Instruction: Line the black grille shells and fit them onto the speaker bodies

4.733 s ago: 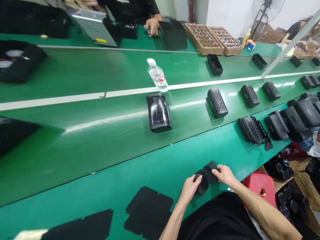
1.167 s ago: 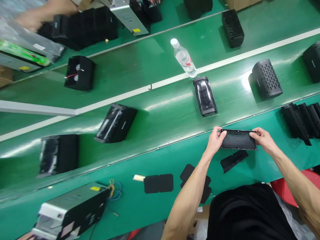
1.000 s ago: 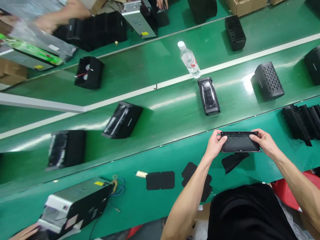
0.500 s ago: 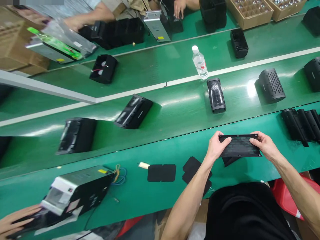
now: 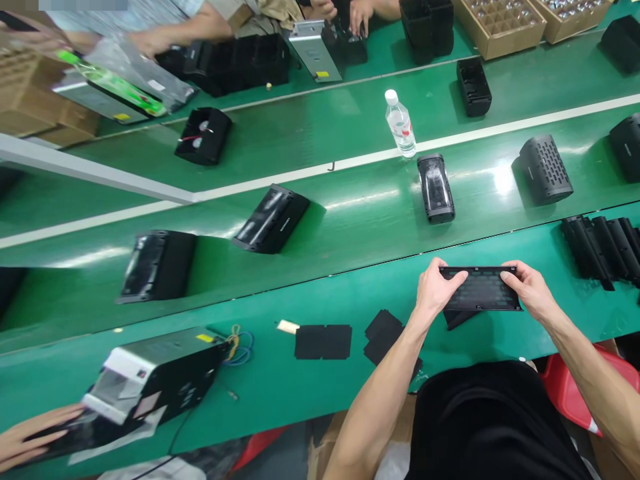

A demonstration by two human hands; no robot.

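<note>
My left hand (image 5: 440, 288) grips the left end of a black grille panel (image 5: 483, 293), its thumb lying across the inner face. At the other end, my right hand (image 5: 527, 287) holds the panel the same way, thumb on top. Slot-like rows show faintly through the panel, and small clips line its long edges. Under it on the green bench lies another dark piece (image 5: 457, 320), partly covered. Left of my forearm are thin black sheets (image 5: 383, 333), overlapping and partly hidden. A single flat black sheet (image 5: 323, 342) lies farther left, touching a small cream-coloured piece (image 5: 288, 326).
Several black curved panels (image 5: 587, 247) lie at right. Beyond the bench edge, a green conveyor carries black speaker housings (image 5: 436, 189) and a perforated one (image 5: 546, 170). A water bottle (image 5: 401, 125) stands behind. At left is a metal machine (image 5: 160, 373) beside a co-worker's hand (image 5: 40, 433).
My left thumb has slid slightly right across the panel, which both hands still hold. Housings on the near conveyor have drifted a little right; those on the far one a little left.
</note>
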